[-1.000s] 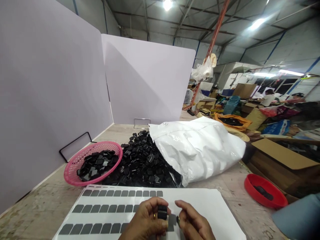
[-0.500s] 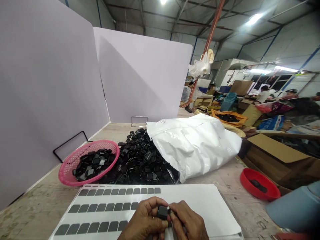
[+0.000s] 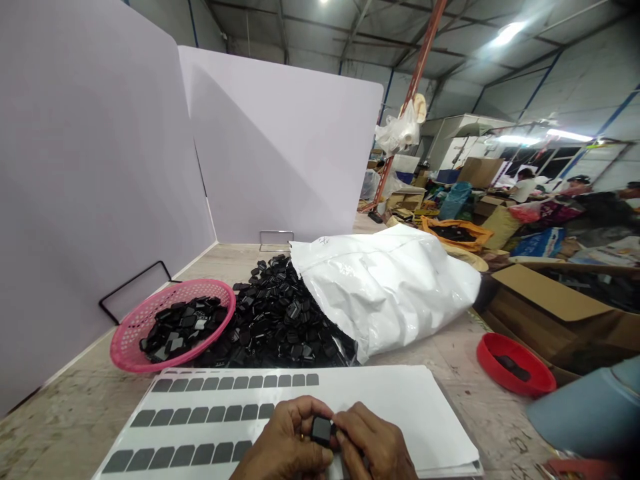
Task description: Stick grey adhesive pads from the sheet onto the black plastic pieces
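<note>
My left hand (image 3: 289, 441) is closed around a small black plastic piece (image 3: 321, 430) with rounded corners and a flat dark grey face turned upward. At its right edge, my right hand (image 3: 375, 440) pinches with thumb and forefinger; what exactly lies between those fingertips is mostly hidden. Both hands are just above a white sheet (image 3: 400, 407) bearing rows of dark grey rounded stickers (image 3: 193, 417), with the right part bare. Beyond the sheet spreads a heap of black plastic pieces (image 3: 285, 320), coming from the mouth of a white plastic bag (image 3: 395, 287).
To the left, a pink mesh basket (image 3: 125, 340) holds more black pieces. A red tray (image 3: 540, 380) with a dark piece stands at right, near a cardboard box (image 3: 545, 327) and a blue-grey cylindrical object (image 3: 590, 413). White panels (image 3: 280, 147) wall the table's left and back.
The view has shifted slightly. Both hands stay at the black plastic piece, which has turned a little, and the right fingertips have moved slightly along its right edge.
</note>
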A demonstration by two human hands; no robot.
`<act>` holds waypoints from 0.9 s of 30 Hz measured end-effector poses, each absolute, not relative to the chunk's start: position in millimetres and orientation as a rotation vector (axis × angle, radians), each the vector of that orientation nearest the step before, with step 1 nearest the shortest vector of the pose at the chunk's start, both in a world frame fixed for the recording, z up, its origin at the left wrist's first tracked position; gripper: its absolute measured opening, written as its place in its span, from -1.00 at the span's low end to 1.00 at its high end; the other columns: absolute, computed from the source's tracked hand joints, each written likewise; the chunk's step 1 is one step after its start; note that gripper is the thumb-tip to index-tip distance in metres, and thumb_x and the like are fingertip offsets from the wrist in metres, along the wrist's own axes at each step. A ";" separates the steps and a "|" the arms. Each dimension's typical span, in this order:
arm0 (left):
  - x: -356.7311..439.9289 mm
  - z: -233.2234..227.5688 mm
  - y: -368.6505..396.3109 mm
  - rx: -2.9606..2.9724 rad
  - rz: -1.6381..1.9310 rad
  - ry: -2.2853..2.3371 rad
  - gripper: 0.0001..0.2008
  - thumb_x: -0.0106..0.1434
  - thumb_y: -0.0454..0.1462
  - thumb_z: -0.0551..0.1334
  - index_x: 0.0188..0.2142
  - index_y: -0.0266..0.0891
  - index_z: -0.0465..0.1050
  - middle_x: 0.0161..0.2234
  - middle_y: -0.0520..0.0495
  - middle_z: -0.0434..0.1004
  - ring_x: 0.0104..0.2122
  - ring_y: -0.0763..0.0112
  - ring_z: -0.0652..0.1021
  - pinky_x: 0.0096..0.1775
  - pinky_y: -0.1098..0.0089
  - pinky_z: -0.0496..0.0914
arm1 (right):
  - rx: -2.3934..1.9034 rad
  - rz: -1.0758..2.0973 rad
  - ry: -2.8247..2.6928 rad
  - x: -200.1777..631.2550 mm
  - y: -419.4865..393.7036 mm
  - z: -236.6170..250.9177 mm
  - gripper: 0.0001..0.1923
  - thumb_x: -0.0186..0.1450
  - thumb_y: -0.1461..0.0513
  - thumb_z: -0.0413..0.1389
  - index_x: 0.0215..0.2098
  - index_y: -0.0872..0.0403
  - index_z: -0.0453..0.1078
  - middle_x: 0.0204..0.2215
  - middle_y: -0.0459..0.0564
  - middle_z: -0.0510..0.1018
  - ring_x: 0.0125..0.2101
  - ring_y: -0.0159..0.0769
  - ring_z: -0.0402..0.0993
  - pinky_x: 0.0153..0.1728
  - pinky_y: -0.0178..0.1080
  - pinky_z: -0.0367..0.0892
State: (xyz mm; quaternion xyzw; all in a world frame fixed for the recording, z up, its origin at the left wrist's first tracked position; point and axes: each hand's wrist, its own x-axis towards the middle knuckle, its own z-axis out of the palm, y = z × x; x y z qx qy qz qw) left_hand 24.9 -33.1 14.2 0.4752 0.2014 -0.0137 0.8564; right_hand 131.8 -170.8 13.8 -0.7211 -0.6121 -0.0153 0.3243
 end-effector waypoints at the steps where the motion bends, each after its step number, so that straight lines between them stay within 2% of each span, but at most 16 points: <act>1: 24.9 12.3 -33.7 1.014 -0.024 0.429 -0.64 -0.17 -0.40 0.36 -0.30 -0.27 0.43 -0.56 0.09 0.50 -0.76 0.63 0.33 -0.66 0.56 0.16 | -1.894 -0.047 -1.614 130.5 -170.0 11.6 -0.76 0.32 0.37 -0.12 -0.30 0.09 0.37 -0.49 -0.02 0.43 -0.50 -0.29 0.42 -0.50 -0.35 0.27; 5: 23.1 10.2 -27.4 1.039 0.074 0.411 -0.67 -0.01 -0.11 0.39 -0.37 -0.30 0.42 -0.61 0.07 0.44 -0.75 0.65 0.29 -0.66 0.55 0.09 | -1.934 -0.063 -1.635 131.3 -173.4 6.2 -0.75 0.34 0.36 -0.13 -0.29 0.06 0.36 -0.47 -0.04 0.41 -0.48 -0.30 0.42 -0.47 -0.35 0.27; 9: 21.0 26.5 -5.6 1.238 0.196 0.534 -0.60 0.03 0.00 0.35 -0.39 -0.33 0.41 -0.53 -0.02 0.51 -0.73 0.64 0.34 -0.68 0.57 0.01 | -2.131 -0.015 -1.414 145.7 -191.4 9.9 -0.76 0.39 0.30 -0.18 -0.22 0.02 0.32 -0.41 -0.07 0.44 -0.43 -0.29 0.45 -0.40 -0.31 0.31; 13: 27.4 30.8 -2.3 1.303 0.139 0.530 -0.59 0.03 0.01 0.31 -0.35 -0.30 0.38 -0.46 -0.03 0.53 -0.72 0.62 0.36 -0.69 0.58 0.02 | -2.347 -0.008 -1.450 150.3 -200.8 7.7 -0.81 0.34 0.33 -0.17 -0.24 0.00 0.25 -0.40 -0.10 0.46 -0.45 -0.28 0.48 -0.45 -0.29 0.28; 17: 37.7 12.9 -20.8 1.393 0.059 0.478 -0.70 0.13 -0.05 0.22 -0.39 -0.26 0.34 -0.71 0.14 0.32 -0.77 0.60 0.25 -0.70 0.56 0.04 | -2.434 -0.269 -1.624 135.4 -189.1 -0.5 -0.84 0.24 0.37 -0.09 -0.31 -0.03 0.17 -0.46 -0.12 0.41 -0.55 -0.26 0.46 -0.58 -0.24 0.16; 20: 40.0 7.2 -29.1 1.457 0.097 0.474 -0.77 0.19 -0.10 0.19 -0.41 -0.24 0.33 -0.70 0.18 0.25 -0.73 0.60 0.24 -0.67 0.56 0.04 | -2.436 -0.378 -1.683 125.7 -180.8 -1.8 -0.82 0.20 0.38 -0.06 -0.32 -0.04 0.14 -0.48 -0.13 0.40 -0.56 -0.26 0.46 -0.61 -0.23 0.10; 27: 38.1 13.8 -27.3 1.554 0.086 0.481 -0.77 0.24 -0.10 0.14 -0.40 -0.22 0.32 -0.74 0.18 0.26 -0.76 0.58 0.20 -0.67 0.54 0.04 | -2.395 -0.229 -1.722 126.7 -181.3 0.6 -0.82 0.25 0.40 -0.11 -0.32 -0.03 0.12 -0.46 -0.12 0.40 -0.53 -0.27 0.45 -0.57 -0.22 0.09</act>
